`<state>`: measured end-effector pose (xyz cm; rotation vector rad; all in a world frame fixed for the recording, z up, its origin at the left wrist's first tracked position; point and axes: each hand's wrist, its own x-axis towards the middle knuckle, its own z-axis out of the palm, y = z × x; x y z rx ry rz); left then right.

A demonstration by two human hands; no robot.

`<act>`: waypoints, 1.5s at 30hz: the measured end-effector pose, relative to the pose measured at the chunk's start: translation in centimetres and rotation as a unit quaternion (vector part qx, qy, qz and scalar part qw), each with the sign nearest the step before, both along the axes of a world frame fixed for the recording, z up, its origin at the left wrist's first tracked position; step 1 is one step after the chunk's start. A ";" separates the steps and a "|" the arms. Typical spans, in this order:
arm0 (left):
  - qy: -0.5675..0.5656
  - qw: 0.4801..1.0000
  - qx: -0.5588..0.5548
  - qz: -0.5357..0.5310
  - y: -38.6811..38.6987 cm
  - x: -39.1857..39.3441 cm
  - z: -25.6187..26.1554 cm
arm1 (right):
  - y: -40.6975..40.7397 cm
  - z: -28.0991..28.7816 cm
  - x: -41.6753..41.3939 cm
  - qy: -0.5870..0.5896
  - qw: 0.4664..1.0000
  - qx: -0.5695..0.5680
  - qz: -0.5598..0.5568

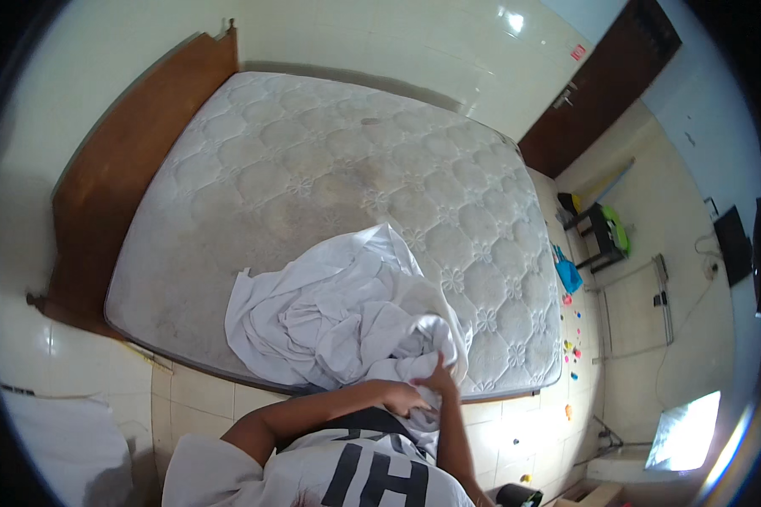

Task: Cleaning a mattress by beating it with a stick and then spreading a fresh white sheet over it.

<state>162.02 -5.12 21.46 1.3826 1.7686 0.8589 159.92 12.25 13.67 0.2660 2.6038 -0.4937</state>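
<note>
A crumpled white bed sheet [330, 323] lies in a loose heap on the near part of a quilted mattress [279, 171]. Part of it hangs over the near edge toward my body. My left hand [406, 399] reaches across from the left and grips a bunched part of the cloth close to my waist. Just to its right, my right hand [441, 380] holds another fold, thumb raised along the fabric. Cloth hides some of the fingers on both hands. The mattress surface is bare around the heap and has brownish stains near its middle.
A wooden headboard [146, 146] bounds the bed on the left. Small colorful items lie on the tiled floor [488, 437] at right, near a blue bag [567, 272] and a dark stool [599, 237]. A brown door [602, 89] stands at the far right.
</note>
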 end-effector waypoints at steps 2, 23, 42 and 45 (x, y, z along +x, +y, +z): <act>-0.073 0.988 0.055 0.125 -2.0 -1.8 -1.5 | 1.5 -5.1 0.9 -0.063 0.991 -0.116 0.001; 0.229 0.562 -0.091 0.789 -6.0 -3.8 -9.4 | 24.6 30.4 -16.2 0.439 0.843 0.299 0.083; 0.045 0.735 0.174 0.654 -0.3 -7.7 5.2 | 14.1 16.0 -22.7 -0.018 0.889 -0.322 0.326; 0.000 0.676 -0.155 0.721 1.9 -5.5 -2.9 | 21.2 20.2 -21.8 0.106 0.917 -0.374 0.085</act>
